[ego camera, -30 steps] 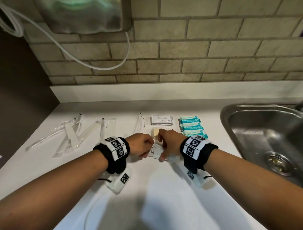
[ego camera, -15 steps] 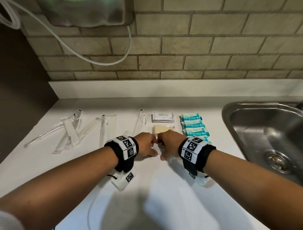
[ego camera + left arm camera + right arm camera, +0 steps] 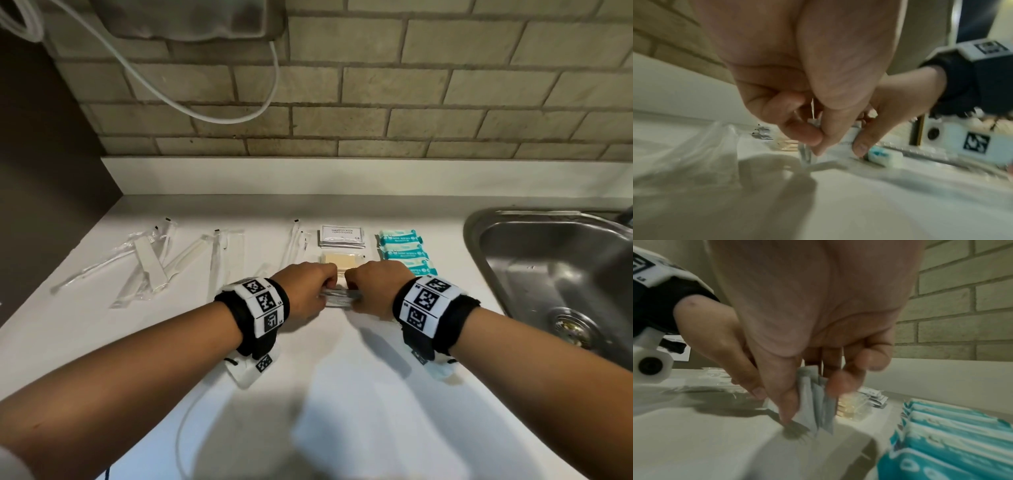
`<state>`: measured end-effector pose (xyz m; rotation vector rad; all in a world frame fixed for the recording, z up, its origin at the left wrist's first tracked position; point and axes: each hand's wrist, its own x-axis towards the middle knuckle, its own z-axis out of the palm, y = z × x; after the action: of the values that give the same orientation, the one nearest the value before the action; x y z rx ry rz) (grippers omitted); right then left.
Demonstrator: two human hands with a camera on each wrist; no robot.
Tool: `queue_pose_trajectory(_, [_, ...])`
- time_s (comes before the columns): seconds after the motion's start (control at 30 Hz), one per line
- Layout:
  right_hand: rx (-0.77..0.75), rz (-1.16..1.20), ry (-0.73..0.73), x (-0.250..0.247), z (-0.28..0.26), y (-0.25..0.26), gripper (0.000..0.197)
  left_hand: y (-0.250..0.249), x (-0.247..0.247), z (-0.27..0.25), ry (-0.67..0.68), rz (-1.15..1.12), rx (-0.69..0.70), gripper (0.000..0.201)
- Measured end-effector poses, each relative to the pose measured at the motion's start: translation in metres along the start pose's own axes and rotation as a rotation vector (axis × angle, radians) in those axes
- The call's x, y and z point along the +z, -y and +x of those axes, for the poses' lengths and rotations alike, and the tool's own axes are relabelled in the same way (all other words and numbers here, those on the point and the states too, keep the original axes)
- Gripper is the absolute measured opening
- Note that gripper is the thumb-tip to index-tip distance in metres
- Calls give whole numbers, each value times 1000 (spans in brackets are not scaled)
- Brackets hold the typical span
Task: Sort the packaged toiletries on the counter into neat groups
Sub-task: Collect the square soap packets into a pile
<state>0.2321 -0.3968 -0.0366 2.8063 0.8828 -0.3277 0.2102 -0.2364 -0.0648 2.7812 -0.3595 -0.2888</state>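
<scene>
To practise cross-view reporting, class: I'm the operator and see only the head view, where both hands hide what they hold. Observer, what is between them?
Observer: The right wrist view shows the right hand pinching several thin pale sachets, held on edge.
Operator: And the left?
Observer: The left wrist view shows the left hand pinching the stack's other end between thumb and forefinger.

White counter (image 3: 342, 428), clear-wrapped toothbrushes (image 3: 150, 263), shampoo sachets (image 3: 340, 236), soap bar (image 3: 339, 262), teal wipes packs (image 3: 402, 251)
</scene>
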Motion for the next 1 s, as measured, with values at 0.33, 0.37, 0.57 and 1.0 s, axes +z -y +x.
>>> queue_pose_trajectory(0.33, [36, 235, 97, 9, 10, 4, 33, -5, 11, 0, 52, 13, 0, 21])
queue_pose_trajectory(0.37, [39, 240, 96, 9, 11, 3, 34, -5, 11, 0, 52, 12, 3, 22])
queue_pose_trajectory(0.57, [30, 242, 82, 12, 7, 1, 22, -2, 16, -3, 71, -14, 39, 26])
queue_pose_trajectory(1.0, [95, 531, 272, -1, 7, -14, 21, -1, 6, 0, 212, -120, -56, 33])
